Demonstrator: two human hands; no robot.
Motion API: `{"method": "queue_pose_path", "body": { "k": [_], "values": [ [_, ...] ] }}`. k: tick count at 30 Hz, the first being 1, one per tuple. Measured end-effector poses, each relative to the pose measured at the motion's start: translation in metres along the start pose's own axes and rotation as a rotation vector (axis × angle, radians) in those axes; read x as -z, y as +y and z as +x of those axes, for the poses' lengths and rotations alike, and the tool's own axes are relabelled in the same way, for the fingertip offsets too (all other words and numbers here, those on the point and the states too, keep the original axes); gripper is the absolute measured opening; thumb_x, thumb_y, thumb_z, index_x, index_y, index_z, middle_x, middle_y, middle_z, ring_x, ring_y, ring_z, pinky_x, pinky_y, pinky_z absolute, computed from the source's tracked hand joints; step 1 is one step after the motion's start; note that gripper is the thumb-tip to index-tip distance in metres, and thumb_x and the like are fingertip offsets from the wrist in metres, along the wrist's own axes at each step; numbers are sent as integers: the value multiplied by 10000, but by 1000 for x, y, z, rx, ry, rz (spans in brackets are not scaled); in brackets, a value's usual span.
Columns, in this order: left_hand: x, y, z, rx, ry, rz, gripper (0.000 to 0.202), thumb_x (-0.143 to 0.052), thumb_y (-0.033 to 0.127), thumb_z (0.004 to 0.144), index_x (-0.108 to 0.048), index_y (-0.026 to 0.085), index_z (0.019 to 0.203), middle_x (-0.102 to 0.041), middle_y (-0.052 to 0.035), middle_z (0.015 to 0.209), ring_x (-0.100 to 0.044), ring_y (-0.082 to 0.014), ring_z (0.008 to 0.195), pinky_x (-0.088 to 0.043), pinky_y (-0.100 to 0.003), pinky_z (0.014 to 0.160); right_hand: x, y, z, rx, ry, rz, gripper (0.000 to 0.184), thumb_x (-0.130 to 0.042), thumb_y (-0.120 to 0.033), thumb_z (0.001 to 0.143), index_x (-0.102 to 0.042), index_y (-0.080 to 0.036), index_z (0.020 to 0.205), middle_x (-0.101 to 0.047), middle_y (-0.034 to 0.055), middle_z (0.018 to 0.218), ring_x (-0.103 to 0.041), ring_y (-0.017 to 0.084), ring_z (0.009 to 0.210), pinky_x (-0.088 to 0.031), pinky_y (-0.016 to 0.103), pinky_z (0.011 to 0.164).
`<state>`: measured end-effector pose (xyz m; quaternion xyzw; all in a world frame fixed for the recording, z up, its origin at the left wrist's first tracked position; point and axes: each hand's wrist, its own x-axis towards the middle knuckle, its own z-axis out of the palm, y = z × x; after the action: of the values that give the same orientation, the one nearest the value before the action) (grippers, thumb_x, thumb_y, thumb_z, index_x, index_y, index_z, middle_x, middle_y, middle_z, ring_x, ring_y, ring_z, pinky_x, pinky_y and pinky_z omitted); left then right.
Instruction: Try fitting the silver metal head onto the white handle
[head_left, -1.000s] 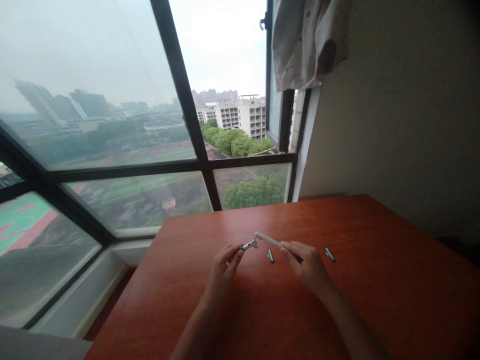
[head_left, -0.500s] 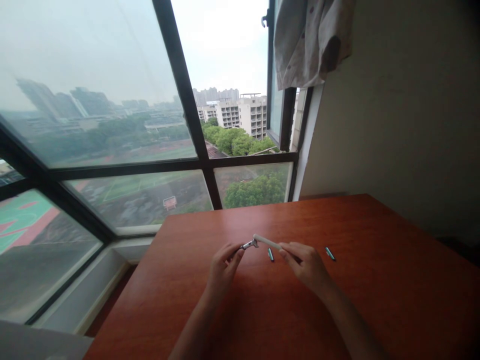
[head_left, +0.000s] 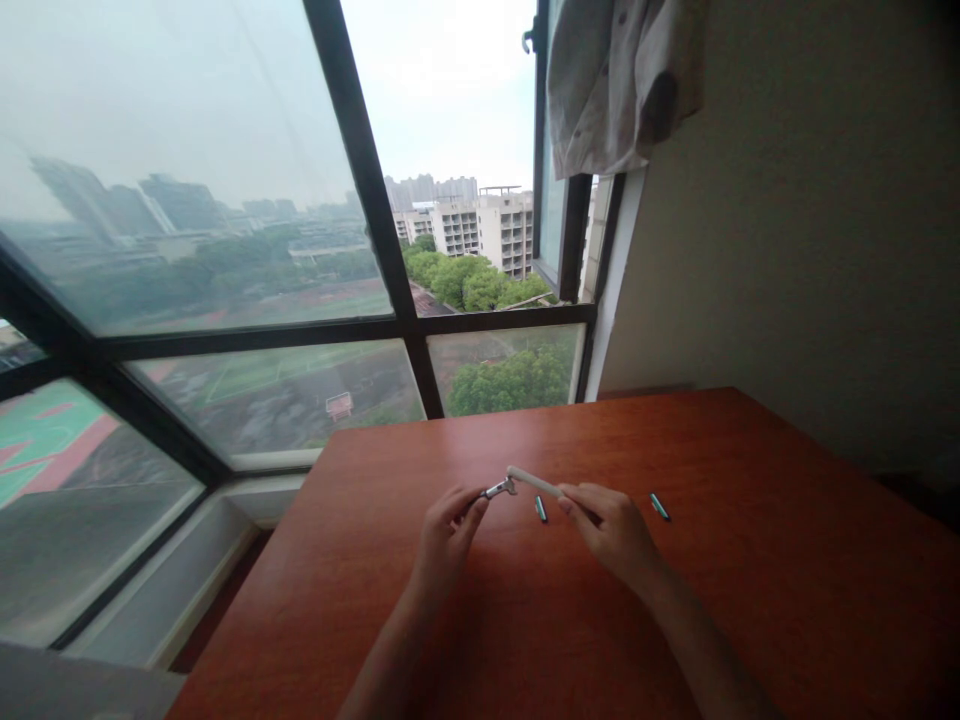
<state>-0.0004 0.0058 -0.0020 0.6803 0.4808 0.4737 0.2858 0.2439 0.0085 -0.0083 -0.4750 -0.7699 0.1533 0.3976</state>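
Note:
My left hand (head_left: 444,535) is closed on a silver razor handle (head_left: 495,489), whose forked tip points right. In my right hand (head_left: 611,525) I grip a slim whitish stick (head_left: 536,483), perhaps a toothbrush; its kind is not plain from here. The stick's far end lies at the razor handle's tip, touching it or very close. Below the stick, between my hands, a small green-and-black razor cartridge (head_left: 541,509) rests on the table. A second such cartridge (head_left: 659,507) lies to the right of my right hand.
The reddish-brown wooden table (head_left: 570,640) spreads beneath both hands. Dark-framed windows (head_left: 420,325) rise behind its far edge, with one sash open. A light garment (head_left: 622,90) hangs at the upper right, beside a plain wall (head_left: 780,250).

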Motion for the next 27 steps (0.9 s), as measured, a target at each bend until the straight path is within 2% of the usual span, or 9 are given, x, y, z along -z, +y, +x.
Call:
{"method": "queue_pose_path", "body": {
  "k": [11, 18, 27],
  "values": [
    [-2, 2, 0, 36, 6, -59, 289, -587, 359, 855, -725, 164, 1017, -687, -78, 856, -577, -194, 754, -441, -261, 642, -1, -2, 0, -6, 14, 50, 290, -456, -329, 929, -719, -206, 931, -707, 72, 823, -646, 192, 730, -467, 265, 657],
    [-2, 2, 0, 32, 12, -54, 270, -587, 358, 853, -728, 158, 968, -666, -67, 812, -559, -184, 720, -419, -251, 618, -1, 1, -1, -2, -3, -6, 297, -447, -337, 934, -712, -205, 949, -687, 60, 758, -624, 178, 667, -449, 256, 626],
    [-1, 3, 0, 30, 4, -36, 259, -568, 338, 868, -722, 160, 976, -658, -61, 816, -545, -175, 714, -409, -247, 618, 1, -2, -1, -4, -20, -10, 285, -451, -321, 931, -713, -210, 936, -694, 64, 801, -631, 180, 699, -453, 258, 653]
  ]
}}
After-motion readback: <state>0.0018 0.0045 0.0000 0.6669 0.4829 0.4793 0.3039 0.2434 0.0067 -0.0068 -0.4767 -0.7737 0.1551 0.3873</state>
